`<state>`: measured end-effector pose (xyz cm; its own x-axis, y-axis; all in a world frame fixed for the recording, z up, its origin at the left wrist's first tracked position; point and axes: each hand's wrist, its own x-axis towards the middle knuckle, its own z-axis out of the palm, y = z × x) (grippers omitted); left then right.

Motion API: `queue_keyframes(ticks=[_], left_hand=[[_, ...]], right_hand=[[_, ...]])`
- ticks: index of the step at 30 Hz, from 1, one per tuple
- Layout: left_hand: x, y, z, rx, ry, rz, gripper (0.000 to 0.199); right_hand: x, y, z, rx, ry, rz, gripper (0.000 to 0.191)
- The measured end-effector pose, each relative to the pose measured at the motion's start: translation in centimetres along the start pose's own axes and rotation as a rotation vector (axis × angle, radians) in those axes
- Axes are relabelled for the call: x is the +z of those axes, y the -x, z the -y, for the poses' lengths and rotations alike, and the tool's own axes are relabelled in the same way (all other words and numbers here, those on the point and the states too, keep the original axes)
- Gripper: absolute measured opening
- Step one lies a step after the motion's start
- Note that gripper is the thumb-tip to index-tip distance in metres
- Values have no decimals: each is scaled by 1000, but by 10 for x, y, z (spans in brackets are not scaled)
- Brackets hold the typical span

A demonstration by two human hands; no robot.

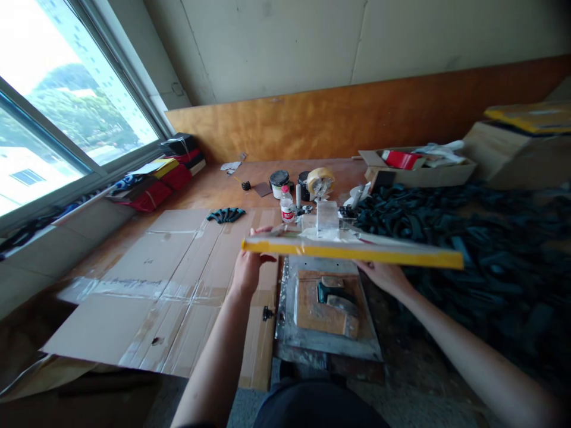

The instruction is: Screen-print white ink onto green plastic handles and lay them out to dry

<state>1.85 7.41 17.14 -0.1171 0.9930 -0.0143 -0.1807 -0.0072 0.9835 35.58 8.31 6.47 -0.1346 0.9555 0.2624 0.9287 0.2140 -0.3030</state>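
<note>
A flat yellow-edged frame (352, 251), seen almost edge-on and looking like a printing screen, is raised above the work base. My left hand (250, 264) grips its left end, thumb below the edge. Toward its right half, my right hand (379, 274) holds it from beneath, fingers partly hidden. Under the frame lies a grey metal base plate (289, 342) with a wooden block (307, 315) on it. A dark curved plastic part (332, 293) sits in that block. A clear block (328, 219) shows just behind the frame's edge.
Flattened cardboard (178, 297) covers the left side, bearing a row of dark parts (226, 214). A large pile of dark parts (482, 285) fills the right. Behind are a red-capped bottle (286, 207), a tub (279, 183), a tape roll (320, 182) and an open carton (428, 174).
</note>
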Motion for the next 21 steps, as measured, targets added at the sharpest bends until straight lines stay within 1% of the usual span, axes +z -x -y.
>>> queue_keyframes(ticks=[2,3,4,5,6,7,8,9,10,11,12,13,14,15,16,17,18,19,20,21], left_hand=[[11,-17,-12,45,25,13,54],[15,-21,-14,62,35,-2,53],[19,-20,-12,79,48,-38,53],[23,-14,-6,77,58,-80,53],[27,-4,4,27,59,-103,55],[32,12,18,-83,47,-82,59],[36,30,36,-240,26,-25,64],[41,51,55,-443,-2,84,69],[45,70,74,-616,-10,180,73],[48,87,92,-696,26,204,73],[48,100,108,-738,63,195,71],[46,108,121,-737,89,149,67],[40,109,131,-707,78,91,63],[30,105,137,-671,8,41,59],[16,97,140,-632,-133,6,57],[-1,87,142,-590,-352,-2,55],[-20,76,142,-544,-613,14,54],[-39,66,141,-497,-871,45,54],[-56,58,140,-461,-1091,83,52],[-70,52,139,-435,-1253,125,49]], right_hand=[[27,26,9,-75,25,111,30],[38,36,16,-95,50,155,26],[46,44,23,-100,71,195,22],[52,49,32,-79,82,222,18],[54,53,41,-32,76,228,15],[54,56,51,27,49,211,14],[52,59,63,79,8,173,15],[49,62,77,110,-40,114,16],[46,66,90,105,-91,52,17],[42,70,104,53,-143,8,17],[39,73,114,-38,-195,-2,16],[36,75,120,-143,-237,19,15],[33,74,119,-227,-262,48,14],[30,72,110,-270,-258,65,13],[27,68,93,-263,-217,61,14],[25,62,70,-210,-145,36,18],[23,56,41,-144,-44,9,24],[21,51,10,-99,61,10,28],[20,46,-21,-99,134,53,28],[19,42,-49,-136,168,114,29]])
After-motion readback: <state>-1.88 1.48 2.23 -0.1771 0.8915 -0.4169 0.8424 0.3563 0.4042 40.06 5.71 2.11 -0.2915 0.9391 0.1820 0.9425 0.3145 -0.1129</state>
